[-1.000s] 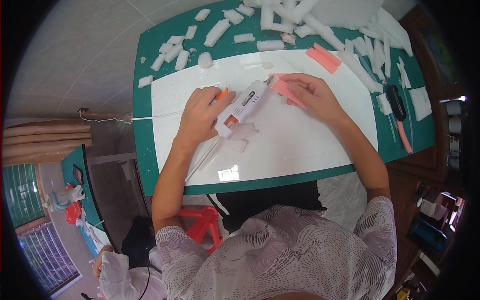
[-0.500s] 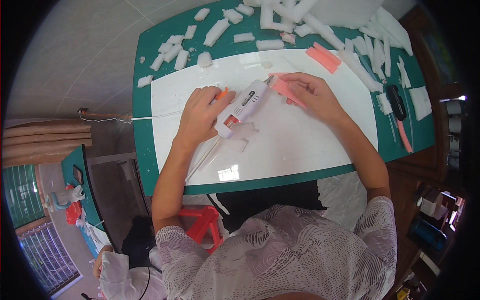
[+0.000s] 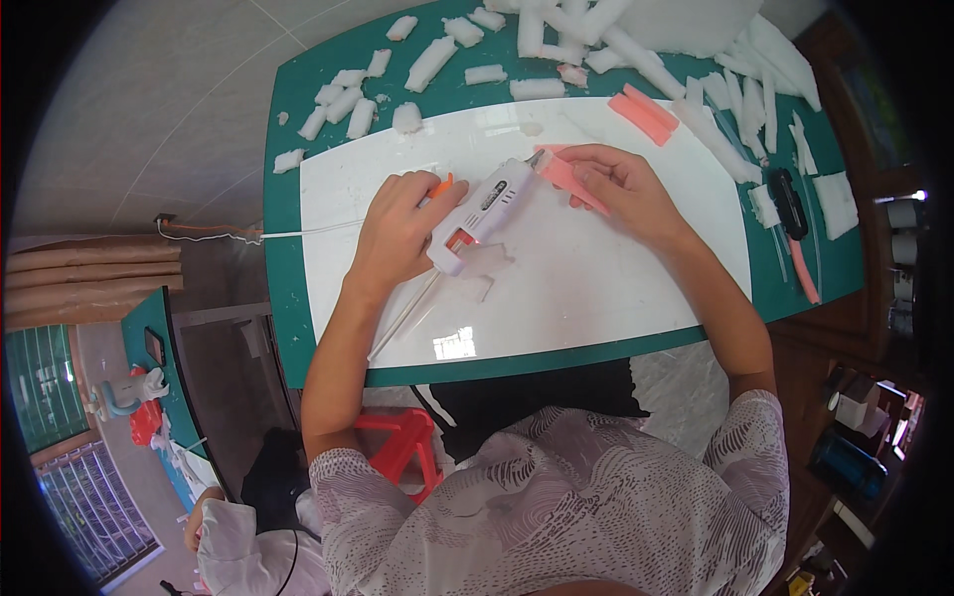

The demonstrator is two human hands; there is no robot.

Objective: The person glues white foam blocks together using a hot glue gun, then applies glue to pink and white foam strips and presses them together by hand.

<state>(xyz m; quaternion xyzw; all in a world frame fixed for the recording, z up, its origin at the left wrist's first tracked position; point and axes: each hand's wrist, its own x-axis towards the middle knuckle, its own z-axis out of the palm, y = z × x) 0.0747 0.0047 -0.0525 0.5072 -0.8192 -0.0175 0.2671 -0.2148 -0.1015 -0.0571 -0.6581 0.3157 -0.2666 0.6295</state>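
My left hand is closed round the handle of a white hot glue gun with an orange trigger. A white glue stick pokes out of its back end. The gun's metal nozzle meets the left end of a pink strip, which looks like foam or thick fabric. My right hand pinches that strip between thumb and fingers, holding it just above the white board. Whether glue is coming out is too small to tell.
Several white foam pieces lie across the far side of the green table. Two pink strips rest at the board's upper right. A black-handled tool lies at far right. The gun's white cord runs left; a red stool stands below.
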